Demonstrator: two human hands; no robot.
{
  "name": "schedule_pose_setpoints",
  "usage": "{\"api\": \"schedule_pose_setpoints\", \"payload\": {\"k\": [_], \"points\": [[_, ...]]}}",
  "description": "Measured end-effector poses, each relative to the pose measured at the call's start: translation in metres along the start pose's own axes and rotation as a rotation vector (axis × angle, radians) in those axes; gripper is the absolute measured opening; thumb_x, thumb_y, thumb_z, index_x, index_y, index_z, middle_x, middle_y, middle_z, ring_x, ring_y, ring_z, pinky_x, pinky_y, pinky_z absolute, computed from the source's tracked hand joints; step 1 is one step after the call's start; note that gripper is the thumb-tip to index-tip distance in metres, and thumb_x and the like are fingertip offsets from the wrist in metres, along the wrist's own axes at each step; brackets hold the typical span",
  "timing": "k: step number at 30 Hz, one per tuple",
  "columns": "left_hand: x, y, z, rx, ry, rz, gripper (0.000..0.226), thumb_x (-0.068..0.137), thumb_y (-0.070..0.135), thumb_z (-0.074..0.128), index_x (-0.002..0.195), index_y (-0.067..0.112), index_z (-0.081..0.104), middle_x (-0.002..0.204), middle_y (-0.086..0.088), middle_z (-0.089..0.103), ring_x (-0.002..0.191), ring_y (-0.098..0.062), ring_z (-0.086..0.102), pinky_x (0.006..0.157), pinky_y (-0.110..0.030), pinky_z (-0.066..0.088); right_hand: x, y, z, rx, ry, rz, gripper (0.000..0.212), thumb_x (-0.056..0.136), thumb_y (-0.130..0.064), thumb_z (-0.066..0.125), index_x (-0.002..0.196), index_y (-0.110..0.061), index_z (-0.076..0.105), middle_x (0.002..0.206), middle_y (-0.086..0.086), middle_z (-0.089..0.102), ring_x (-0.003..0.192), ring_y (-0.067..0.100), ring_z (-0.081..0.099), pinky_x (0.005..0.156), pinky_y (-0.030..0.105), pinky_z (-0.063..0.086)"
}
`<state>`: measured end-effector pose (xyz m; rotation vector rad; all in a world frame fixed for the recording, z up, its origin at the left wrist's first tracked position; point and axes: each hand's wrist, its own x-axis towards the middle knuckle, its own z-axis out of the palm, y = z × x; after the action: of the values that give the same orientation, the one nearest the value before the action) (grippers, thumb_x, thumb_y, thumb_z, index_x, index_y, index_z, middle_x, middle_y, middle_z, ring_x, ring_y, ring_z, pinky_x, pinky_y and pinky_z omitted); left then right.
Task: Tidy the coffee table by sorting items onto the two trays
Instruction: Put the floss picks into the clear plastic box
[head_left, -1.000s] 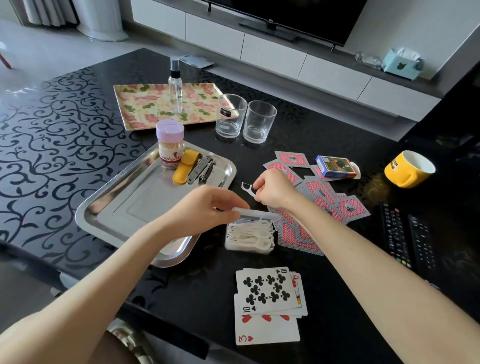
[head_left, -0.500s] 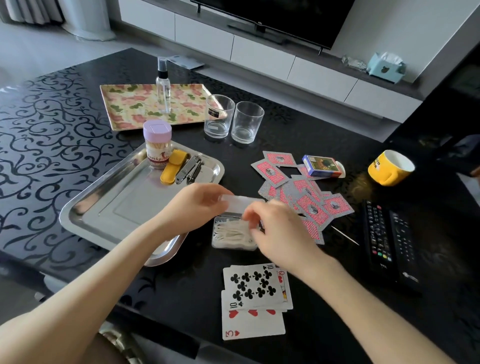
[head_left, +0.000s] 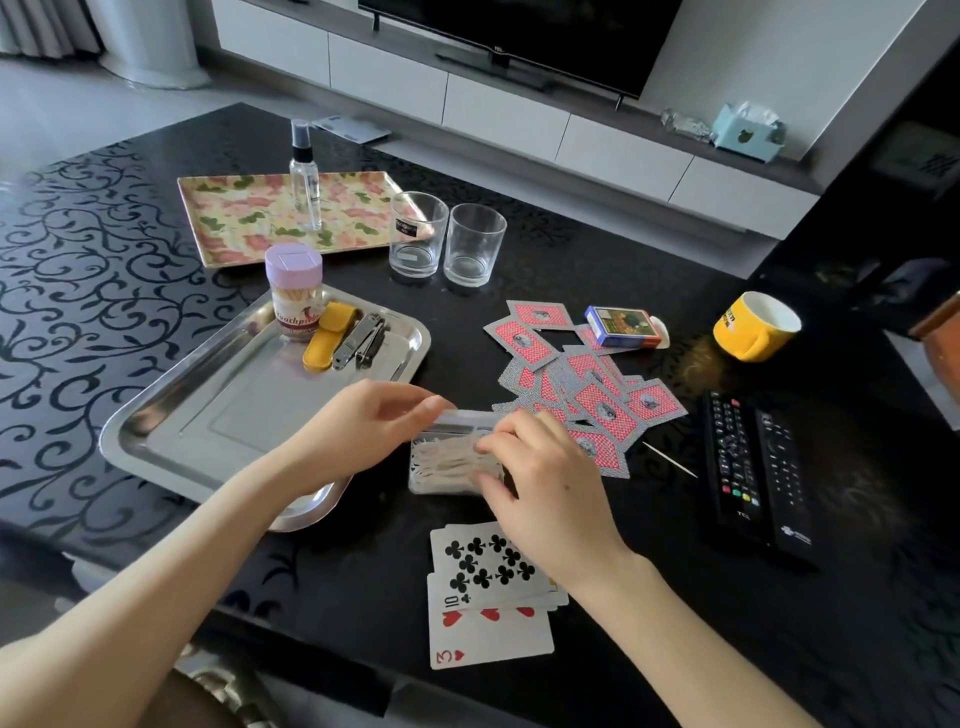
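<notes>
A clear plastic box of white floss picks (head_left: 441, 465) sits on the black table just right of the steel tray (head_left: 208, 415). My left hand (head_left: 363, 431) holds its raised clear lid (head_left: 470, 417) by the edge. My right hand (head_left: 540, 478) has its fingers curled over the right side of the box, on the picks. The steel tray holds a toothpick jar (head_left: 293, 291), a yellow pouch (head_left: 327, 338) and nail clippers (head_left: 363, 340). The floral tray (head_left: 234, 218) behind it carries a spray bottle (head_left: 305, 176).
Two glasses (head_left: 447, 244) stand beside the floral tray. Red-backed cards (head_left: 582, 389) lie scattered with a card box (head_left: 621, 326). Face-up cards (head_left: 483, 592) lie near the front edge. A yellow mug (head_left: 753, 326), two remotes (head_left: 753, 473) and a loose toothpick (head_left: 670, 460) lie at right.
My right hand carried a floss pick from above the red cards down to the box and now rests on its contents. My left hand keeps the lid raised.
</notes>
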<state>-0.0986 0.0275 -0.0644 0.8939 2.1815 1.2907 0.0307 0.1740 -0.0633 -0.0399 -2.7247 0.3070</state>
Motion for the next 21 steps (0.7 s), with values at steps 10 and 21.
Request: {"api": "schedule_pose_setpoints", "payload": {"k": [10,21], "points": [[-0.007,0.000,0.003,-0.056,-0.065,0.051,0.022,0.090,0.025,0.057,0.107,0.020,0.070,0.102,0.013,0.071,0.093,0.003,0.066,0.085,-0.014,0.050,-0.005,0.023,-0.003,0.171,-0.092,0.272,0.071,0.072,-0.045,0.075,0.129,-0.018,0.042,0.109,-0.011,0.046,0.099,0.004,0.043,0.080,0.017,0.036],[-0.010,-0.009,0.006,-0.018,-0.094,0.106,0.020,0.081,0.025,0.069,0.100,0.028,0.071,0.113,0.011,0.064,0.102,-0.005,0.062,0.091,-0.020,0.050,-0.001,0.036,0.002,0.373,-0.232,0.333,0.056,0.079,-0.048,0.067,0.128,-0.030,0.046,0.100,-0.013,0.051,0.091,0.004,0.050,0.079,0.023,0.044]]}}
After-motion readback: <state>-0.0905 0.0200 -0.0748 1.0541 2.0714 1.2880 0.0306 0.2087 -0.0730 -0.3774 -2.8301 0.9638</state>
